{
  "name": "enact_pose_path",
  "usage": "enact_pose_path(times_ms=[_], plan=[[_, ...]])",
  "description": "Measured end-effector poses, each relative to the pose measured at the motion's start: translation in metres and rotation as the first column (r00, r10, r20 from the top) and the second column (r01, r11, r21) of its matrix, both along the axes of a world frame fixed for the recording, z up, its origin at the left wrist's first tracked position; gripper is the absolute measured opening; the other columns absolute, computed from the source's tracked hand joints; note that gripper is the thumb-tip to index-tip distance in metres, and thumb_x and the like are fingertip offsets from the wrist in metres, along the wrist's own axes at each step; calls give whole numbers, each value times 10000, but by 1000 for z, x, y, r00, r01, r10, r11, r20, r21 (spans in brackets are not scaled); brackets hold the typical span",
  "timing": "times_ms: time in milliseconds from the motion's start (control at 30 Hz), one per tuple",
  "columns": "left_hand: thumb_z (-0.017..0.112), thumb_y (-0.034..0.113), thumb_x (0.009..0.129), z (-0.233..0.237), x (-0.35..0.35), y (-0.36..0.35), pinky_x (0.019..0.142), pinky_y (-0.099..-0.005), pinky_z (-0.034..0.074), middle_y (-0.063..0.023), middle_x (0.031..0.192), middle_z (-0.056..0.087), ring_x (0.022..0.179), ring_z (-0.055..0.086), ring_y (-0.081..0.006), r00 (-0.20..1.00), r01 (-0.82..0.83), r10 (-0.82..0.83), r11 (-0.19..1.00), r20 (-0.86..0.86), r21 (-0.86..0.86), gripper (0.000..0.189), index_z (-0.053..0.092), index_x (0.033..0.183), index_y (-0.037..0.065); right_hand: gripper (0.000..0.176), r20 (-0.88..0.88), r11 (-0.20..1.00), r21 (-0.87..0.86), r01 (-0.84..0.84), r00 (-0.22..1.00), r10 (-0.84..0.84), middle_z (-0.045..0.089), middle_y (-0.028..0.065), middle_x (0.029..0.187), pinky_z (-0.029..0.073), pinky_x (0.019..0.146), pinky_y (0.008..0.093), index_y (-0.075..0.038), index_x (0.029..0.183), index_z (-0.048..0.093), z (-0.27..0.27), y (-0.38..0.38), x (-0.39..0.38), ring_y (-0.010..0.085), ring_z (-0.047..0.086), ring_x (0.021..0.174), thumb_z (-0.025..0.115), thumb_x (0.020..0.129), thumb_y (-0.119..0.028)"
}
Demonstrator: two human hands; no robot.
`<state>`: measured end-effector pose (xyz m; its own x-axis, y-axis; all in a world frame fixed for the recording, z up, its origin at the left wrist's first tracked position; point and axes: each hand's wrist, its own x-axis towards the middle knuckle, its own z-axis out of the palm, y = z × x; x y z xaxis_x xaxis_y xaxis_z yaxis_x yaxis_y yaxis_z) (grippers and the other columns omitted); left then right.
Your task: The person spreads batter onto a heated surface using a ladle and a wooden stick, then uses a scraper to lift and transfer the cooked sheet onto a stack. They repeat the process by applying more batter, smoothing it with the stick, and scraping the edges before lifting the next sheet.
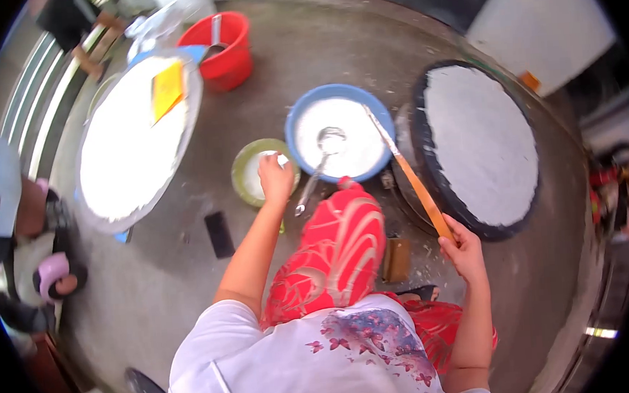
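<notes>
My left hand (276, 177) is over a green bowl (238, 174) holding white stuff. Its fingers are pinched together, with a bit of white at the tips that I cannot make out. My right hand (464, 251) grips the lower end of a long flat wooden stick (420, 188), whose whitened far tip reaches over a blue basin (291, 122). White liquid fills much of this basin. A metal ladle (316, 182) rests in it, handle toward me. To the right is a large round black-rimmed pan (423, 136) with a white layer spread across it.
At left stands a big round tray (194, 132) of white material with a yellow card (168, 90) on it. Behind are a red bucket (238, 61) and a person's legs (78, 49). A phone (219, 235) lies on the floor. Another person (36, 235) sits at left.
</notes>
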<state>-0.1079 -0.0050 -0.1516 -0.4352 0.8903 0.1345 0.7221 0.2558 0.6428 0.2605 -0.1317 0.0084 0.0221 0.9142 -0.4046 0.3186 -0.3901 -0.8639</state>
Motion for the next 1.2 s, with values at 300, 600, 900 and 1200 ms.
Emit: enact_pose_path(times_ms=[300, 600, 900, 1200], plan=[[545, 273, 773, -103, -35, -72, 829, -452, 417, -237, 1235, 354, 985, 491, -430, 993, 55, 28, 746, 113, -664, 520, 371, 1209, 49, 392, 705, 660, -227, -716, 348, 619, 609, 115, 968, 456, 773, 374, -153, 1085, 582, 3, 138, -132, 288, 577, 901, 614, 696, -194], [466, 207, 837, -32, -25, -106, 679, -464, 428, -257, 753, 559, 776, 529, -426, 917, 7, 120, 949, 382, -315, 258, 564, 782, -25, 387, 592, 597, -394, -699, 304, 746, 613, 110, 977, 457, 798, 344, -196, 1055, 613, -91, 188, -209, 258, 584, 910, 592, 668, -208], [477, 189, 826, -127, -70, -77, 678, -462, 435, -243, 806, 566, 782, 540, -413, 931, -196, 289, 911, 223, -362, 217, 599, 799, 11, 424, 414, 629, -407, -663, 480, 774, 614, 145, 961, 451, 795, 312, -187, 1056, 615, -128, 188, -195, 261, 592, 894, 638, 636, -246], [478, 186, 833, -102, -38, -100, 683, -458, 430, -233, 803, 575, 799, 542, -408, 917, -103, 193, 960, 348, -260, 226, 591, 829, -10, 407, 860, 412, -54, -910, 167, 483, 553, 131, 762, 460, 639, 387, -230, 1097, 582, -124, 171, -208, 290, 569, 712, 514, 722, -89]])
